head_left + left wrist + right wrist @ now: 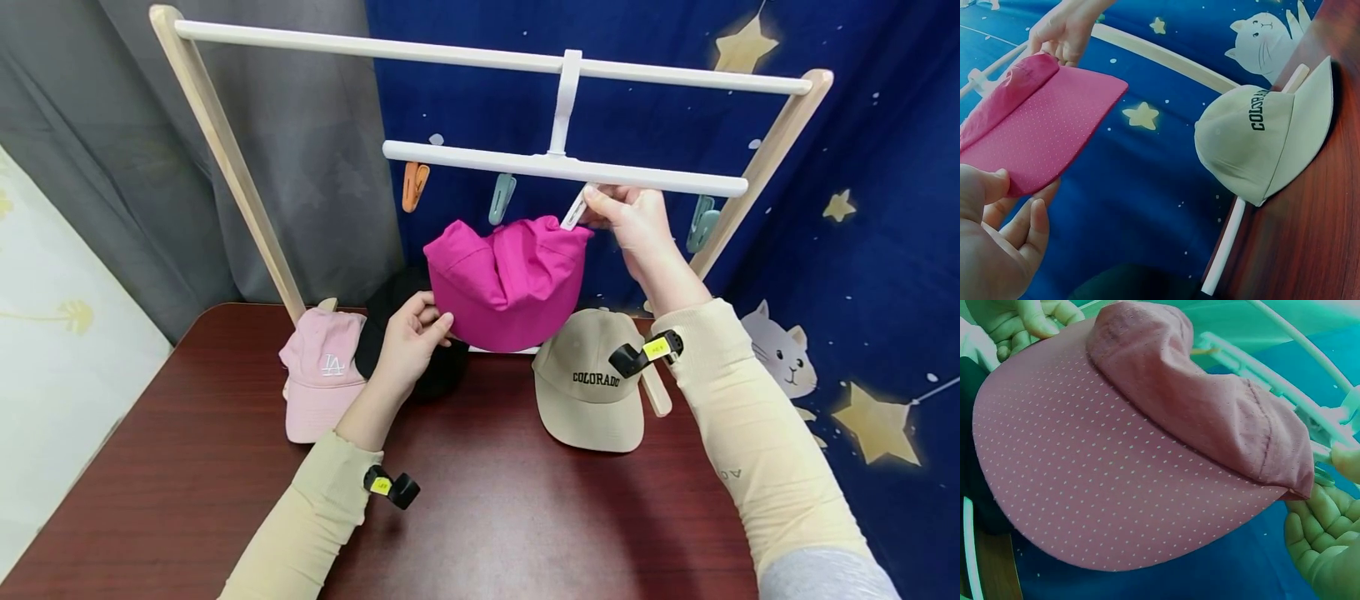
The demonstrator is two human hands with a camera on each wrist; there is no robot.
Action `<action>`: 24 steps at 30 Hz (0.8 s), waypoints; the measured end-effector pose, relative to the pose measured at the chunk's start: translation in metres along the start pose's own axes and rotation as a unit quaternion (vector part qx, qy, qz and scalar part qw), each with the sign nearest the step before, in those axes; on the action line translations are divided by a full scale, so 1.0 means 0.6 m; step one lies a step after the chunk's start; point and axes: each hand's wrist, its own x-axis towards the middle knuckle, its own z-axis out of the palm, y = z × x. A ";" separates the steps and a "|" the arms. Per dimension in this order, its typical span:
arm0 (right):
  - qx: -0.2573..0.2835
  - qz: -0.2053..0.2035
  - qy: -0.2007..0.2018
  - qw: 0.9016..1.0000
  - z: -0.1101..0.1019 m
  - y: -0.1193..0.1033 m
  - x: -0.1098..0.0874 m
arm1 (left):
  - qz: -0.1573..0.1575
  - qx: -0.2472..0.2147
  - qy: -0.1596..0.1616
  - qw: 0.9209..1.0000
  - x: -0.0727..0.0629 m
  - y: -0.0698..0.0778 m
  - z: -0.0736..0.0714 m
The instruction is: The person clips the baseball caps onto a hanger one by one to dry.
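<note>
Pink cap: on the table, far left.
Black cap: just beside it.
Left hand: pinches the brim's left edge of the magenta cap.
Magenta cap: raised above the table, under the white hanger.
White clip: at that cap's upper right corner.
Beige cap: far right, below.
Right hand: pinches the white clip.

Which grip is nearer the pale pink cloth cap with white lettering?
Left. The left grip, pinching the bright magenta cloth cap, is right of the pale pink cloth cap; the right grip is farther off, up at the white plastic clip.
</note>
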 end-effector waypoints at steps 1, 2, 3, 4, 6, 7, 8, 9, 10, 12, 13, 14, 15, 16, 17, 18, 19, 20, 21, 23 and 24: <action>0.006 0.006 -0.002 1.000 -0.001 0.002 -0.001 | -0.001 -0.001 0.000 1.000 -0.001 0.000 0.000; 0.011 0.013 -0.001 1.000 -0.001 0.003 -0.002 | -0.001 -0.002 0.000 1.000 -0.001 0.000 0.001; 0.014 0.021 -0.001 1.000 -0.001 0.004 -0.003 | -0.001 -0.002 -0.001 1.000 -0.002 0.000 0.001; 0.021 0.031 -0.001 0.999 -0.002 0.005 -0.005 | -0.001 -0.003 -0.003 1.000 -0.003 0.000 0.001; 0.027 0.042 0.000 0.999 -0.003 0.007 -0.007 | -0.002 -0.004 -0.005 1.000 -0.004 -0.001 0.002; 0.029 0.047 -0.002 0.998 -0.003 0.008 -0.008 | -0.002 -0.005 -0.006 1.000 -0.005 -0.001 0.002; 0.032 0.050 -0.003 0.998 -0.004 0.008 -0.009 | -0.002 -0.007 -0.007 1.000 -0.005 -0.002 0.002; 0.033 0.052 -0.007 0.998 -0.004 0.009 -0.009 | -0.001 -0.008 -0.009 1.000 -0.006 -0.002 0.002; 0.035 0.051 -0.011 0.998 -0.005 0.010 -0.010 | -0.001 -0.009 -0.010 1.000 -0.006 -0.003 0.002; 0.037 0.050 -0.015 0.998 -0.005 0.011 -0.010 | -0.003 -0.012 -0.012 1.000 -0.007 -0.004 0.003; 0.037 0.050 -0.017 0.998 -0.005 0.012 -0.010 | -0.004 -0.013 -0.013 1.000 -0.007 -0.005 0.003; 0.039 0.050 -0.018 0.998 -0.004 0.012 -0.010 | -0.005 -0.014 -0.015 1.000 -0.007 -0.005 0.003; 0.042 0.051 -0.019 0.998 -0.004 0.013 -0.010 | -0.006 -0.013 -0.017 1.000 -0.008 -0.005 0.003; 0.049 0.054 -0.018 0.997 -0.004 0.014 -0.010 | -0.008 -0.012 -0.019 1.000 -0.008 -0.006 0.003; 0.056 0.058 -0.016 0.997 -0.003 0.015 -0.010 | -0.010 -0.012 -0.020 1.000 -0.009 -0.006 0.004; 0.059 0.060 -0.014 0.996 -0.002 0.016 -0.010 | -0.011 -0.011 -0.022 1.000 -0.010 -0.007 0.003; 0.061 0.062 -0.011 0.996 -0.001 0.017 -0.009 | -0.013 -0.011 -0.023 1.000 -0.010 -0.007 0.003; 0.063 0.064 -0.007 0.996 0.001 0.018 -0.009 | -0.014 -0.011 -0.024 1.000 -0.011 -0.008 0.003; 0.063 0.065 -0.003 0.996 0.002 0.018 -0.009 | -0.016 -0.011 -0.025 0.999 -0.011 -0.009 0.003; 0.056 0.065 0.004 0.996 0.005 0.020 -0.008 | -0.020 -0.013 -0.025 0.999 -0.013 -0.011 0.002; 0.052 0.065 0.006 0.997 0.006 0.021 -0.007 | -0.022 -0.015 -0.025 0.999 -0.013 -0.012 0.002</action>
